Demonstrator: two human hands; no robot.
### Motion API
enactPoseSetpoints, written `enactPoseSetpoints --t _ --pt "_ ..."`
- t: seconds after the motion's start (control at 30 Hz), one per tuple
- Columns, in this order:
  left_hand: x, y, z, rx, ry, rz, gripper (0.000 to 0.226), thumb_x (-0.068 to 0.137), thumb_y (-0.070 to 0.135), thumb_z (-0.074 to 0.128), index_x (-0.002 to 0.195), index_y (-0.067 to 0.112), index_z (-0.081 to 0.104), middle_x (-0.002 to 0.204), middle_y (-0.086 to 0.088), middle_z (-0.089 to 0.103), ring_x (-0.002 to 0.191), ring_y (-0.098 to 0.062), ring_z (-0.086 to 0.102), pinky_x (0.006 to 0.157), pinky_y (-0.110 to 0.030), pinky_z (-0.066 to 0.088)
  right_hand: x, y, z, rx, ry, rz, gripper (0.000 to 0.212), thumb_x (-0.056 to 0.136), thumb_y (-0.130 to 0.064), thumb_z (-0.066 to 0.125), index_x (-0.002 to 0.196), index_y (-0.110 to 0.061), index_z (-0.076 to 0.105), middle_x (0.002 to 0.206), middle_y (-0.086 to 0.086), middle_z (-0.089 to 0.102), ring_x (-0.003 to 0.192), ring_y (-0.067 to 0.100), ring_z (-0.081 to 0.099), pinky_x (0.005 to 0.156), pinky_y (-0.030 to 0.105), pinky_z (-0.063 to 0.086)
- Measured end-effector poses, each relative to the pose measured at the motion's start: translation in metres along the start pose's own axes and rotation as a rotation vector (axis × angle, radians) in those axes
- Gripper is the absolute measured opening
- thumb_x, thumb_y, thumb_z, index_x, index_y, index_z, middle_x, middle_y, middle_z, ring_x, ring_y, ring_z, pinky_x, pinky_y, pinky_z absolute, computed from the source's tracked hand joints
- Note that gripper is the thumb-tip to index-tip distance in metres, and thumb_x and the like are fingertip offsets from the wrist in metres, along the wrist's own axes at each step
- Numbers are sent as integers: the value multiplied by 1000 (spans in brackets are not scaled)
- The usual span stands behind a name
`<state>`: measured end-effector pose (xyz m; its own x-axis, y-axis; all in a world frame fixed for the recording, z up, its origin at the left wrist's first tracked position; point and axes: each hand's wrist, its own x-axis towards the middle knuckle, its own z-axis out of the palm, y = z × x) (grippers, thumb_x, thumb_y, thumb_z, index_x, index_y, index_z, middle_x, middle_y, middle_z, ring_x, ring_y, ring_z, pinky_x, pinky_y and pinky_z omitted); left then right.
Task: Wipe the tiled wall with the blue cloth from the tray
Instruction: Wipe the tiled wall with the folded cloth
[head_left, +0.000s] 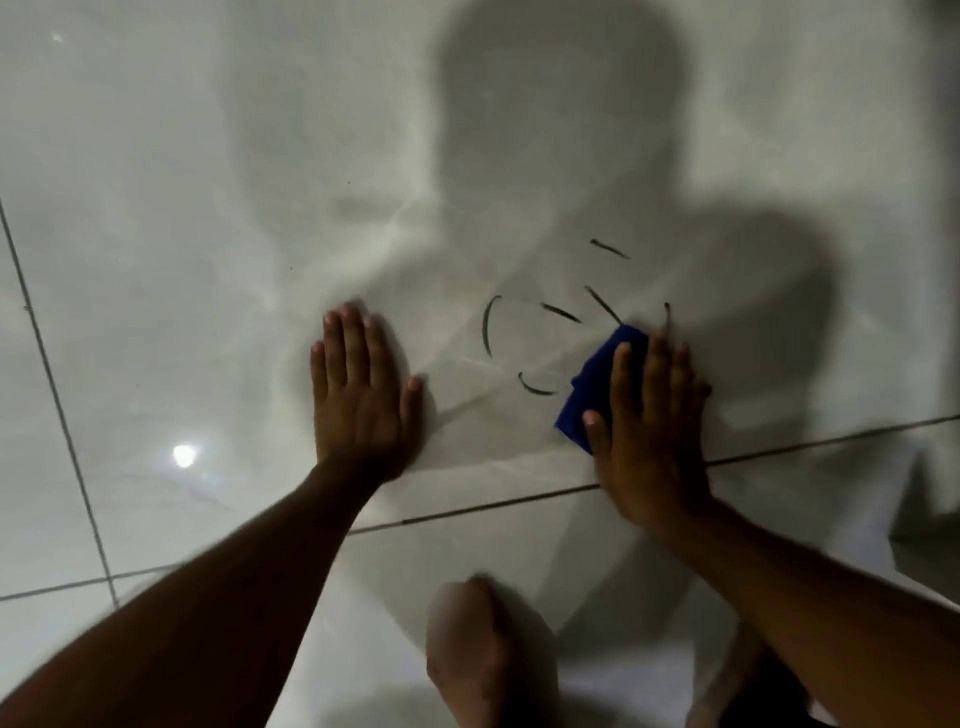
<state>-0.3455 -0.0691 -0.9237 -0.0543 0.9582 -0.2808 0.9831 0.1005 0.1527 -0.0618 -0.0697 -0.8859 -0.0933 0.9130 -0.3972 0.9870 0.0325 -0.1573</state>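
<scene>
Two flat open hands, right hand (647, 415) pressing blue cloth (597, 387), long axis up-right

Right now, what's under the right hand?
The blue cloth, pressed flat to the tiled wall by the right hand. Only its left part shows; the rest, and any marks beneath, are covered.
</scene>
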Motion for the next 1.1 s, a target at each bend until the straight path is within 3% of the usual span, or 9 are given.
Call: enactPoseSetpoints --t 0.27,0.43,0.47,0.6,0.73,0.83,0.93,1.0,1.1 --pt "2 -7 9 14 97 36 72 99 46 20 156 4 3 164 -22 4 153 -33 -6 124 -45 -3 152 -92 -7 -108 216 -526 73 91 -54 44 151 -15 31 158 24 28 145 46 23 116 63 15" --pt "-2 -2 2 -31 104 36 71 99 42 22 154 -1 11 164 -24 5 153 -34 -3 124 -48 1 110 -40 -17 -394 -90 -1413 74 89 -53 56 151 -18 35 157 21 33 145 41 29 118 58 22" --pt "-1 -3 2 -23 107 37 71 99 42 22 154 -1 12 164 -24 6 153 -34 -3 124 -47 1 139 -47 -26 -411 -48 -1395 73 88 -52 59 149 -17 39 155 21 37 143 41 33 118 59 23" --pt "0 -5 3 -16 107 32 70 98 40 26 154 -1 14 163 -23 6 153 -35 -1 124 -48 3 172 -92 -31 -220 140 -646 72 92 -50 48 152 -14 30 158 24 27 146 44 22 118 59 13" --pt "0 -4 0 -34 107 45 70 98 39 25 153 -3 18 162 -25 9 152 -37 1 123 -51 7 27 -20 13 -293 -150 -1150 75 90 -50 51 153 -17 27 159 22 25 147 43 16 121 57 -5" --pt "-1 -1 0 -9 122 43 70 98 39 26 152 -5 20 161 -28 12 151 -40 4 122 -53 9 88 20 -7 -343 -59 -1408 75 86 -52 61 149 -19 36 153 19 38 141 40 32 118 56 17" --pt "-4 4 -1 -11 104 13 72 97 38 28 152 -7 17 161 -29 12 151 -40 4 123 -53 5 160 -11 -27 -192 204 -617 71 89 -46 60 148 -15 37 152 26 37 139 47 35 113 62 24" --pt "0 12 -6 -43 115 16 73 97 39 27 152 -6 13 162 -28 9 152 -38 2 123 -50 0 131 -24 -11 -33 234 -320 70 92 -47 50 151 -14 33 157 25 30 144 46 26 117 58 13" --pt "12 34 -15 -77 135 79 72 97 38 26 152 -6 12 162 -27 10 152 -38 1 124 -49 2 35 14 3 -140 14 -873 69 93 -46 52 151 -15 34 157 25 31 145 46 25 118 61 18"
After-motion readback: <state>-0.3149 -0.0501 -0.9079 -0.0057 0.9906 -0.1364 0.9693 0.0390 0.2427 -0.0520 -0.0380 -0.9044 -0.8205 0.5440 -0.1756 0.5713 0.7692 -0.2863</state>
